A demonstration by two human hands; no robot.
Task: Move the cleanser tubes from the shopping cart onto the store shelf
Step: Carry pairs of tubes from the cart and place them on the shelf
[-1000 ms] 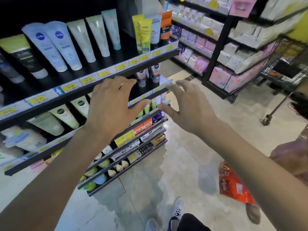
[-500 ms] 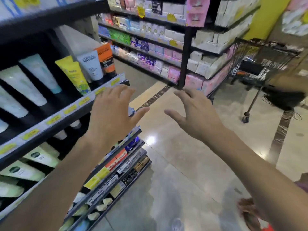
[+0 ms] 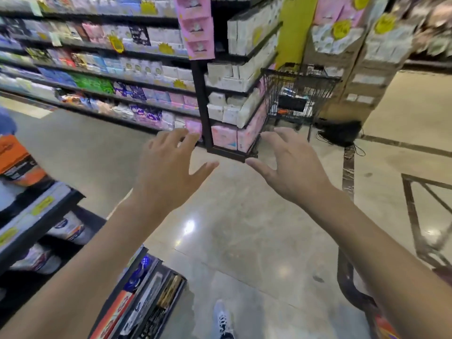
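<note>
My left hand (image 3: 168,167) and my right hand (image 3: 293,165) are both held out in front of me over the aisle floor, fingers spread, holding nothing. A black wire shopping cart (image 3: 297,94) stands across the aisle beyond my right hand, beside a shelf end. Blurred items lie inside it; I cannot make out tubes. The cleanser shelf (image 3: 41,211) with yellow price tags is at the left edge, with an orange tube (image 3: 17,160) and white tubes (image 3: 66,228) on it.
A long shelf wall of packaged goods (image 3: 110,77) runs across the aisle. A black shelf end (image 3: 232,106) holds white and pink packs. Stacked cartons (image 3: 362,77) stand at right, a dark bag (image 3: 340,133) lies on the floor. My shoe (image 3: 222,319) is below.
My view has swung right, away from the cleanser shelf toward the cart. Both hands stayed spread and empty and now hover over open floor, with the cart nearer the centre.
</note>
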